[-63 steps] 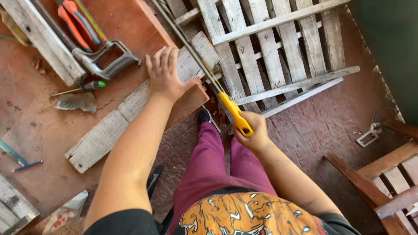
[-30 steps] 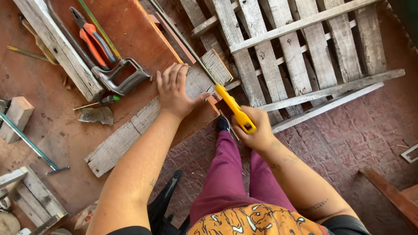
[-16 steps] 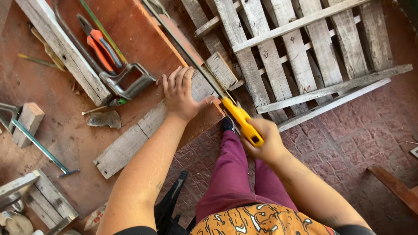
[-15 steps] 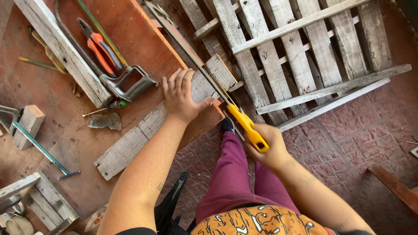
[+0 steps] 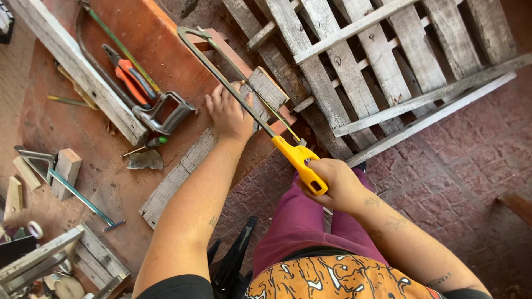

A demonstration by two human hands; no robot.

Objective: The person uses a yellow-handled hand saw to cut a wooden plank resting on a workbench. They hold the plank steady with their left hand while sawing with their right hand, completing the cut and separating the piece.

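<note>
Weathered grey wooden plank [image 5: 188, 169] lying diagonally across the reddish-brown wooden desk [image 5: 166, 50], its far end jutting past the desk's edge. Left hand [image 5: 228, 113] spread flat, palm down, pressing that end in place, fingers open and lying just beside the cut line. Right hand [image 5: 332, 185] closed tight around the yellow plastic handle of a metal-framed hacksaw [image 5: 249, 105], blade crossing the plank right next to the left hand.

Risk, as judged: a skipping or jumping blade meeting the left fingers, given how close they sit to the saw. Also a binding blade or a shifting plank, with only one palm and no clamp seen holding it down. Overhanging end likely to splinter or drop near the legs below.

Left arm extended nearly straight, wrist bent back, weight bearing downward. Right arm bent at the elbow, wrist in line with the saw frame, drawn back toward the body.

Grey slatted wooden pallet [image 5: 377, 61] resting on the brick floor beyond; orange-handled pliers [image 5: 130, 77] and a grey metal clamp [image 5: 163, 113] farther back on the desk.
</note>
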